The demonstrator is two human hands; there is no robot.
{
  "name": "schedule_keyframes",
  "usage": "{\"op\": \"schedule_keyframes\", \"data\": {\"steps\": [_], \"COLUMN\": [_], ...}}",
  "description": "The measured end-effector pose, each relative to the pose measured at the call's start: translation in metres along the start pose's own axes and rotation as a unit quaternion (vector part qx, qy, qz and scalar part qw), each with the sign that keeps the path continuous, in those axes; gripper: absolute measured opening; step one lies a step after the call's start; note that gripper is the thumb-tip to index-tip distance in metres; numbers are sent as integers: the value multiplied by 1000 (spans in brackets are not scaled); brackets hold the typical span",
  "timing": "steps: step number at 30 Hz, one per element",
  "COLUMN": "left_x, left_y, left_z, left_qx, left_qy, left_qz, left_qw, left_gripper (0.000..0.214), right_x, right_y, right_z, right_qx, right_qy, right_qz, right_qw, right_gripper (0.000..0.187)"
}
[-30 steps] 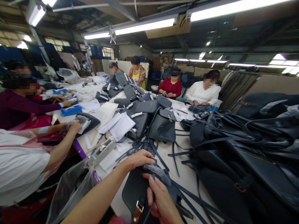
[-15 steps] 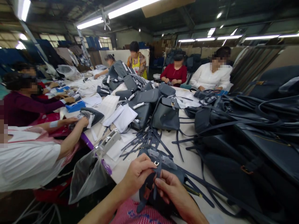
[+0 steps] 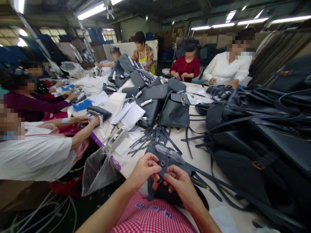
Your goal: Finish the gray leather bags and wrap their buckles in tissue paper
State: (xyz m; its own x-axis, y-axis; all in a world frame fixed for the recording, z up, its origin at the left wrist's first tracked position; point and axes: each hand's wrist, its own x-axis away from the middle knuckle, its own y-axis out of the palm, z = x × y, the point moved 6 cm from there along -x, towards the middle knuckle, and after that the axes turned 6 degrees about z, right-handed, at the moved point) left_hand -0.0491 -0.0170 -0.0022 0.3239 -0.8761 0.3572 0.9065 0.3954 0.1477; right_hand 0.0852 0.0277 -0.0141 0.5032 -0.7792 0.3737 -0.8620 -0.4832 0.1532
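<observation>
My left hand (image 3: 143,170) and my right hand (image 3: 179,184) are both closed on a dark blue strap (image 3: 162,165) that carries a small metal ring. The strap belongs to a dark blue leather bag (image 3: 170,173) lying at the near edge of the white table (image 3: 201,158), over my red-checked apron (image 3: 155,216). A piece of clear plastic wrap (image 3: 170,153) lies on the bag just beyond my fingers. Loose dark straps (image 3: 150,139) fan out on the table behind the bag.
A heap of dark bags (image 3: 262,129) fills the right side. Grey bags (image 3: 175,110) and white papers (image 3: 128,115) sit mid-table. A tape dispenser (image 3: 116,139) and a hanging plastic sack (image 3: 99,168) are at the left edge. Several seated people work around the table.
My view has tilted downward. Both hands lifted the strap end off the bag's flap and now pinch it together near the metal ring, closer to my body.
</observation>
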Motion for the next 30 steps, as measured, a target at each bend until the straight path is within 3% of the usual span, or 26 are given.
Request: {"op": "schedule_keyframes", "data": {"steps": [2, 6, 12, 15, 21, 24, 26, 28, 30], "left_x": [-3, -6, -12, -14, -6, -3, -5, -6, -5], "left_y": [2, 6, 9, 17, 29, 32, 33, 36, 37], "left_z": [-6, -9, -4, -1, 5, 5, -1, -10, -10], "left_qx": [-31, -128, -230, -282, -371, -341, -286, -228, -219], "left_qy": [-28, -47, 10, 78, 176, 177, 133, 71, 67], "left_qz": [-25, -80, -54, -14, 141, 144, 110, 60, 46], "left_qw": [999, 987, 972, 956, 901, 912, 942, 969, 972], "left_gripper": [38, 24, 7, 2, 18, 19, 16, 10, 10], "right_x": [-2, -1, 2, -1, -1, 6, 10, 10, 7], "right_y": [0, 5, 3, -5, -23, -23, -20, -17, -18], "right_z": [2, 1, -4, -2, 6, 1, -3, -2, 3], "right_qx": [-6, -12, -4, -7, -57, 34, 125, 165, 145], "right_qy": [-9, -18, -28, -37, -106, -190, -237, -242, -212], "right_qz": [15, 22, 43, 81, 194, 200, 192, 183, 183], "right_qw": [1000, 1000, 999, 996, 974, 961, 944, 938, 949], "right_gripper": [31, 37, 36, 34, 29, 19, 12, 7, 9]}}
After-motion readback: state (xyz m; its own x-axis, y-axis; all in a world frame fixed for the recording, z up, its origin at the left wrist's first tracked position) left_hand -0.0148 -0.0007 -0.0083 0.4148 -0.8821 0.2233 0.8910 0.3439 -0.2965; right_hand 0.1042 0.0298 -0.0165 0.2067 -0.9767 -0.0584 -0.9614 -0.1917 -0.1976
